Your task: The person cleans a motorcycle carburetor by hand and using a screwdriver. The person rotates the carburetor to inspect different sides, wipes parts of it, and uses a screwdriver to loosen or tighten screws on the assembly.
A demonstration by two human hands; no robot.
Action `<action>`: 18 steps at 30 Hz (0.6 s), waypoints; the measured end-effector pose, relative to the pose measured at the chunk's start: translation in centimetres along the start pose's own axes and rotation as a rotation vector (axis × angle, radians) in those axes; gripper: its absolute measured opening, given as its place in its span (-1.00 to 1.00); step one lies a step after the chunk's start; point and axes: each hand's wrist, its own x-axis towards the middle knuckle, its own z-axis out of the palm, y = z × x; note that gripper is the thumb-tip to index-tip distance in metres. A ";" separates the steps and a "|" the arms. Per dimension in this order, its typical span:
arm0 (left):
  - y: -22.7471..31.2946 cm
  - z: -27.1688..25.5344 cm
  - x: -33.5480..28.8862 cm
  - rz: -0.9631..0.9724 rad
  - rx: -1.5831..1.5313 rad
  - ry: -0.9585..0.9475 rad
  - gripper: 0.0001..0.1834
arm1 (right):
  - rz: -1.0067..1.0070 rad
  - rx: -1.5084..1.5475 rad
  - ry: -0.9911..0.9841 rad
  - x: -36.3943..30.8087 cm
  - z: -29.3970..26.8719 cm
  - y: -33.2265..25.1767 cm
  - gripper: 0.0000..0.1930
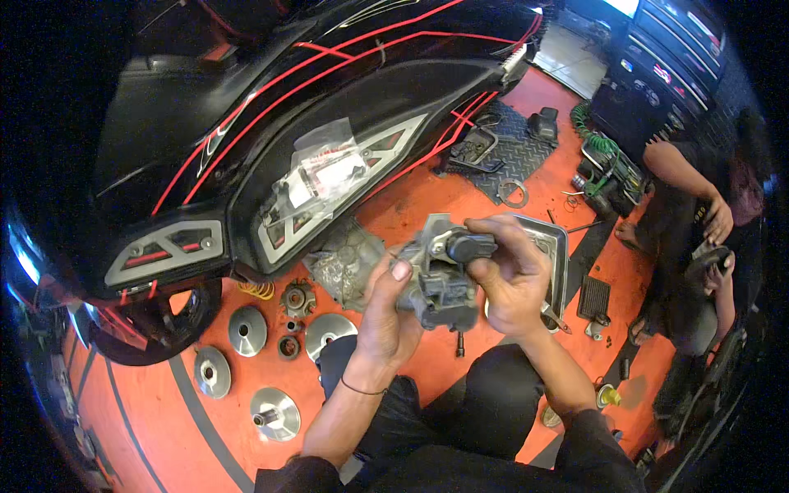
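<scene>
Hands, two, both closed on one grey engine part (440, 283) at chest height above the orange floor (427, 197). Left hand (386, 316) cupping its lower side, thumb up along the casing; right hand (514, 275) pinching the black cap at its top. Just below, one dark bolt (459, 343). Further left, four round silver pulley discs (246, 330), one small gear (297, 299), one yellow spring (256, 289). Behind, one clear plastic bag (325, 168) resting on black-and-red scooter bodywork (329, 90). Far right, another person (699, 238) seated.
</scene>
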 end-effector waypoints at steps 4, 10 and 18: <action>-0.1 1.1 -0.8 0.022 -0.013 -0.006 -0.42 | -0.018 0.038 0.026 -0.3 0.0 -1.1 -0.56; -0.1 1.0 -1.3 0.019 -0.029 -0.018 -0.44 | -0.047 -0.061 0.021 -0.3 -0.2 -1.7 -0.53; -0.2 1.2 -1.1 -0.014 -0.022 0.046 -0.54 | 0.044 -0.041 0.037 -0.5 -0.3 -1.1 -0.51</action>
